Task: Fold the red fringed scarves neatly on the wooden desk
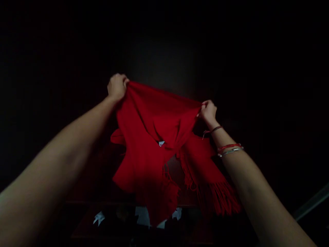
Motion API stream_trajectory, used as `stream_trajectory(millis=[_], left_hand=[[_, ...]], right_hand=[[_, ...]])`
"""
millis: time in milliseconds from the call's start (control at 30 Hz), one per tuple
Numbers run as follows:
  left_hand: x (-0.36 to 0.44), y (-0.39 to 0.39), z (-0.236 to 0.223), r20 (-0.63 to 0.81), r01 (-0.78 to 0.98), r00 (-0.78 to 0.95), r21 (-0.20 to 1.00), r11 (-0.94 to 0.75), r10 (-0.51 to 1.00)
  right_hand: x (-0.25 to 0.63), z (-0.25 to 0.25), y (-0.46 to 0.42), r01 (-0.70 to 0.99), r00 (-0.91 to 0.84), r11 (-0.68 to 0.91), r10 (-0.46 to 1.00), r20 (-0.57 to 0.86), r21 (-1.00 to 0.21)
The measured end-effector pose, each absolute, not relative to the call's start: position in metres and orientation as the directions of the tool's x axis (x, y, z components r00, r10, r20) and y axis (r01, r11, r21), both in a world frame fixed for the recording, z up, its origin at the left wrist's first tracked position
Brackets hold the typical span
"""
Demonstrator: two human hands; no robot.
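Note:
A red fringed scarf (149,164) hangs stretched between my two raised hands. My left hand (117,86) is closed on its upper left corner, a little higher than the other. On the upper right edge, my right hand (208,110) pinches the cloth; bracelets circle that wrist. The top edge runs taut and slopes down to the right. Below it the cloth falls in loose folds, with a fringed end (218,195) spread at lower right. A small pale patch (161,143) shows amid the folds.
Beneath the scarf, a dark surface with an edge (84,236) carries several pale scraps, one (99,218) at the left. A pale strip (312,202) slants at the far right. Most of the surroundings are too dark to make out.

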State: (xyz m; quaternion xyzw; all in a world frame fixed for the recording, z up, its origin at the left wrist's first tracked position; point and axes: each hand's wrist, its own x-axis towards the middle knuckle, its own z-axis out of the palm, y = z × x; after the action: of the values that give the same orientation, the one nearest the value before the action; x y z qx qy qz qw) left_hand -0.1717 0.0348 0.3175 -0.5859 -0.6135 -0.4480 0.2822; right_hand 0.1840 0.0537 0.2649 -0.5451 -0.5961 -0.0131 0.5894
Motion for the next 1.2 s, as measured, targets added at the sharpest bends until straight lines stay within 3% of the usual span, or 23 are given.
stream_trajectory(millis=[100, 167, 200, 267, 300, 367, 467, 533, 667, 833, 1033, 1200], left_hand=[[-0.171, 0.024, 0.406, 0.953, 0.957, -0.183, 0.229, -0.176, 0.243], [-0.171, 0.017, 0.430, 0.978, 0.957, -0.185, 0.202, -0.209, 0.098], [-0.170, 0.017, 0.429, 0.987, 0.964, -0.135, 0.151, -0.219, 0.086], [-0.170, 0.022, 0.398, 0.979, 0.969, -0.009, 0.059, -0.239, 0.203], [-0.171, 0.027, 0.372, 0.927, 0.960, 0.094, 0.012, -0.278, 0.363], [-0.175, 0.037, 0.307, 0.809, 0.937, 0.233, -0.039, -0.347, 0.540], [-0.190, 0.046, 0.215, 0.530, 0.897, 0.383, -0.020, -0.441, 0.756], [-0.203, 0.045, 0.177, 0.471, 0.909, 0.360, 0.018, -0.416, 0.806], [-0.228, 0.033, 0.155, 0.407, 0.936, 0.266, 0.106, -0.334, 0.874], [-0.225, 0.013, 0.147, 0.159, 0.997, -0.014, 0.082, 0.001, 0.987], [-0.183, 0.001, 0.127, 0.219, 0.984, -0.152, 0.126, 0.126, 0.964], [-0.172, 0.011, 0.117, 0.150, 0.937, -0.319, 0.201, 0.287, 0.936]], right_hand=[[0.187, 0.347, 0.054, 0.616, 0.362, 0.546, 0.444, 0.820, -0.568], [0.193, 0.370, 0.048, 0.645, 0.329, 0.660, 0.215, 0.919, -0.386], [0.195, 0.368, 0.046, 0.667, 0.274, 0.660, 0.213, 0.938, -0.345], [0.197, 0.340, 0.041, 0.708, 0.183, 0.594, 0.367, 0.912, -0.381], [0.197, 0.317, 0.039, 0.743, 0.116, 0.533, 0.492, 0.863, -0.405], [0.196, 0.265, 0.035, 0.757, 0.046, 0.475, 0.646, 0.762, -0.449], [0.197, 0.201, 0.026, 0.814, -0.104, 0.335, 0.888, 0.449, -0.474], [0.199, 0.180, 0.019, 0.839, -0.147, 0.325, 0.908, 0.393, -0.436], [0.201, 0.171, 0.006, 0.811, -0.193, 0.443, 0.819, 0.540, -0.382], [0.187, 0.157, -0.008, 0.714, -0.168, 0.548, 0.739, 0.653, -0.436], [0.178, 0.121, 0.003, 0.813, -0.057, 0.423, 0.742, 0.668, -0.401], [0.184, 0.099, 0.032, 0.858, -0.021, 0.300, 0.831, 0.556, -0.417]])
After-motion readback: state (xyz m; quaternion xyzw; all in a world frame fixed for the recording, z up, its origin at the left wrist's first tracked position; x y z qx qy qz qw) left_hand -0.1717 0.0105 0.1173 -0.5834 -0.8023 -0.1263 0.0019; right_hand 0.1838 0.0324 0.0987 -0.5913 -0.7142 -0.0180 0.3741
